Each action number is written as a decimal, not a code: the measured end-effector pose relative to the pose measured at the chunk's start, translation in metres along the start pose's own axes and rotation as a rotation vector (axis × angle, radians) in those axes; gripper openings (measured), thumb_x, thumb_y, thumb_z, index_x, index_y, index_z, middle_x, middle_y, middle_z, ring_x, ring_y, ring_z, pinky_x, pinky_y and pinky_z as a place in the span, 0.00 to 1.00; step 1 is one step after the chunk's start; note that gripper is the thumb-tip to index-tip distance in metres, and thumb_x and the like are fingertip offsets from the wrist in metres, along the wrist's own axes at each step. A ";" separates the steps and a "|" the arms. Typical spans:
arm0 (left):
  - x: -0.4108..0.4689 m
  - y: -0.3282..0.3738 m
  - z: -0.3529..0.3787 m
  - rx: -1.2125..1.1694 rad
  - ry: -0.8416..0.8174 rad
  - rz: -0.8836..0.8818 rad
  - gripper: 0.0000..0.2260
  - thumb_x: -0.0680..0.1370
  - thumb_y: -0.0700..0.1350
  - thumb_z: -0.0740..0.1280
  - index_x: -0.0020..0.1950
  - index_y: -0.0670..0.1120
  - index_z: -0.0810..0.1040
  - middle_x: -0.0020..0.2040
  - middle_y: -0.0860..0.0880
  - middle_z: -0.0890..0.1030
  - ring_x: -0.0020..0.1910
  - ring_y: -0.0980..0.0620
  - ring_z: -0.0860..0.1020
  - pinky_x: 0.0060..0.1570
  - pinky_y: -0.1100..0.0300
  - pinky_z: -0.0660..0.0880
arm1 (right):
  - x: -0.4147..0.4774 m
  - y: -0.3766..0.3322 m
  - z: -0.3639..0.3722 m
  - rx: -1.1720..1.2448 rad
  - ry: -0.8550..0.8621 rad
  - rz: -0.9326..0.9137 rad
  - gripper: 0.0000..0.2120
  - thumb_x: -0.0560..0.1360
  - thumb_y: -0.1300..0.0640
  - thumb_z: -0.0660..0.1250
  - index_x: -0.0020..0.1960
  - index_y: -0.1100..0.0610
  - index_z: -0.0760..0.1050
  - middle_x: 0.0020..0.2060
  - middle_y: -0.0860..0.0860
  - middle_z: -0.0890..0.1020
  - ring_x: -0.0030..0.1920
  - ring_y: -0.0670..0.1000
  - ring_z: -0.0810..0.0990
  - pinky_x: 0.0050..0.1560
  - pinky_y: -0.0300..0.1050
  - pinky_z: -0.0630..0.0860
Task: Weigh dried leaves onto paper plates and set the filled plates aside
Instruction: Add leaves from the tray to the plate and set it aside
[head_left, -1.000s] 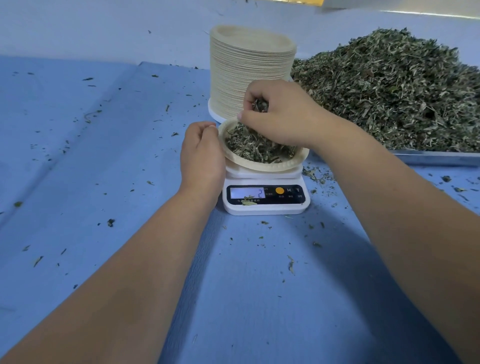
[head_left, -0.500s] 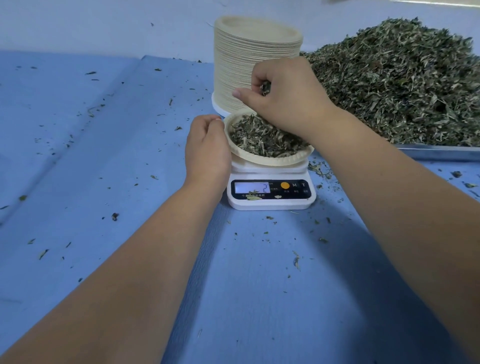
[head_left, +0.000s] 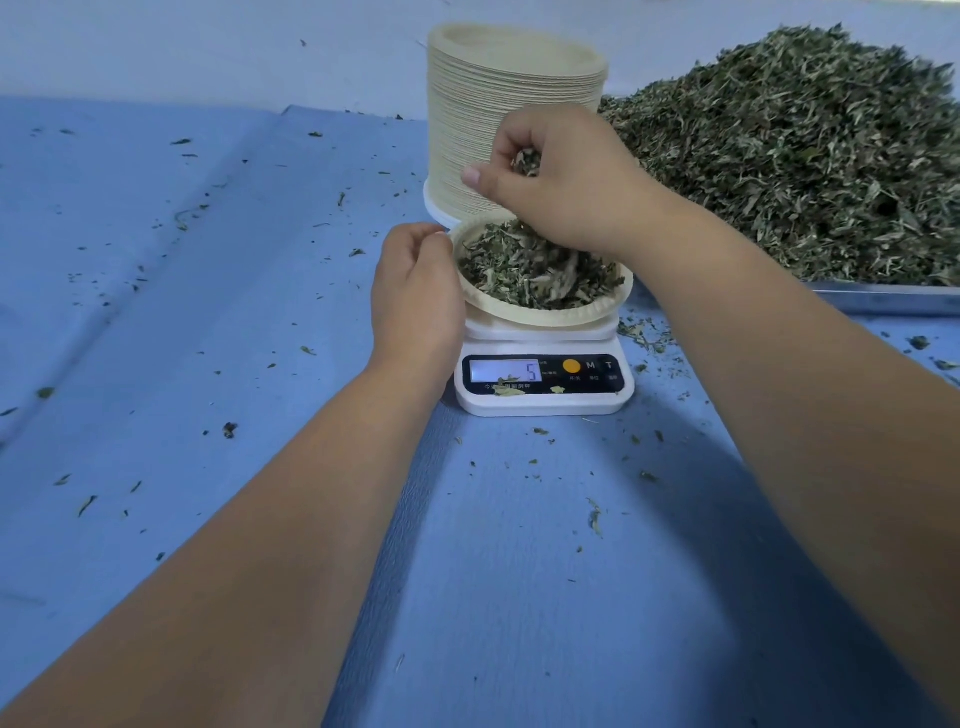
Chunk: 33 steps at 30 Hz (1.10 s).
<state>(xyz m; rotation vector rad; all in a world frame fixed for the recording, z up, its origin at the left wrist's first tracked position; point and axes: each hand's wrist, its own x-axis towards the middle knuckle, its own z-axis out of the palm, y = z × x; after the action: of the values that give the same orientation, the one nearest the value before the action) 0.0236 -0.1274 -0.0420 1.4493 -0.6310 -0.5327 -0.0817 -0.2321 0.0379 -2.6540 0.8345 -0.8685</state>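
You have one scale (head_left: 543, 387), one filled plate (head_left: 545, 318) just below your right hand (head_left: 566, 182) grip, one plate stack (head_left: 514, 93) behind it, one tray (head_left: 883, 304) and one heap of dried leaves (head_left: 805, 156) to its right.

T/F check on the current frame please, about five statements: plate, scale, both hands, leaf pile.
1. The paper plate on the scale holds dried leaves. True.
2. The right hand lies flat and empty beside the scale. False: it is above the paper plate, fingers curled round a pinch of dried leaves.
3. The stack of empty plates stands behind the scale. True.
4. The big leaf pile lies left of the scale. False: it is to the right, on a metal tray.
5. The left hand is beside the paper plate's left rim. True.
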 end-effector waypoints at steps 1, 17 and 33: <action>0.000 0.000 0.000 0.001 0.000 -0.002 0.07 0.80 0.48 0.60 0.50 0.55 0.78 0.46 0.60 0.80 0.44 0.66 0.78 0.45 0.62 0.71 | 0.002 0.000 0.000 0.003 0.032 0.003 0.13 0.79 0.45 0.68 0.42 0.53 0.74 0.35 0.41 0.74 0.37 0.35 0.70 0.39 0.29 0.65; -0.002 0.001 0.001 0.009 -0.024 -0.005 0.07 0.81 0.47 0.60 0.49 0.56 0.77 0.45 0.61 0.78 0.37 0.73 0.75 0.42 0.63 0.69 | -0.027 0.037 -0.014 -0.075 0.424 0.077 0.17 0.83 0.44 0.60 0.40 0.52 0.72 0.29 0.42 0.69 0.29 0.45 0.66 0.31 0.34 0.61; -0.003 0.002 -0.001 0.023 -0.032 -0.004 0.06 0.81 0.47 0.61 0.52 0.55 0.77 0.48 0.60 0.79 0.40 0.71 0.76 0.44 0.63 0.70 | -0.079 0.085 -0.036 -0.213 0.131 0.334 0.12 0.81 0.48 0.63 0.59 0.51 0.79 0.40 0.46 0.81 0.30 0.44 0.74 0.35 0.38 0.70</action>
<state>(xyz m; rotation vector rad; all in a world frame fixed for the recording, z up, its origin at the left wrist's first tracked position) 0.0216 -0.1243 -0.0402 1.4662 -0.6620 -0.5543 -0.1936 -0.2565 -0.0028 -2.5359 1.4262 -0.9153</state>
